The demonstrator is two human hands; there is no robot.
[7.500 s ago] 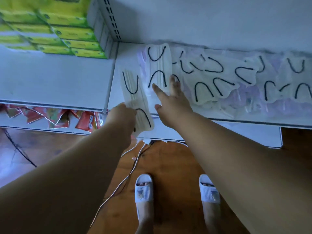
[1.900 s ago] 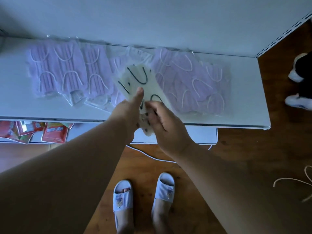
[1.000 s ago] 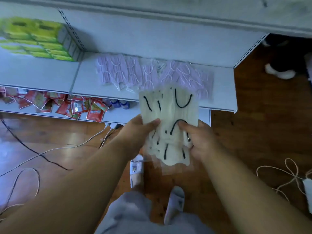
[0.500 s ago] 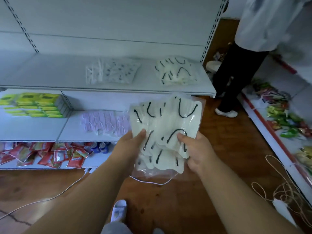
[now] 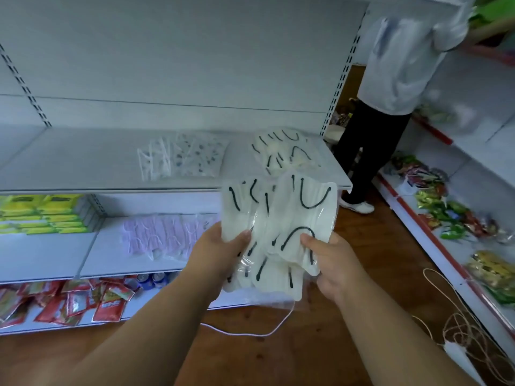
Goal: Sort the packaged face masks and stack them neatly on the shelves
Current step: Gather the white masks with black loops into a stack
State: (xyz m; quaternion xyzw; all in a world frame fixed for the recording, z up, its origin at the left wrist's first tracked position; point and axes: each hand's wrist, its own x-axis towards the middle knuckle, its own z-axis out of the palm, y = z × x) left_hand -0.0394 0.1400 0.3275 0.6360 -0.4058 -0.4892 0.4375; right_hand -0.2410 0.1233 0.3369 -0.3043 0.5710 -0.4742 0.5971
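Observation:
I hold a bundle of packaged white masks with black ear loops (image 5: 281, 218) upright in front of the shelves. My left hand (image 5: 220, 252) grips its left edge and my right hand (image 5: 331, 260) grips its lower right. On the upper shelf (image 5: 83, 162) lies a pile of the same black-looped masks (image 5: 284, 151) at the right end, and patterned and white packaged masks (image 5: 184, 156) lie left of it. Lilac packaged masks (image 5: 161, 235) are spread on the shelf below.
Yellow-green boxes (image 5: 47, 215) are stacked at the left of the lower shelf. Red packets (image 5: 69, 299) and cans fill the bottom shelf. A person in a white top (image 5: 390, 87) stands at the right by another shelf of snack packets (image 5: 451, 213). Cords (image 5: 459, 330) lie on the wooden floor.
I gathered the black-looped masks off the lower shelf, stood up with the bundle in both hands, and the view has risen to the upper shelf; the bundle has come slightly nearer to it.

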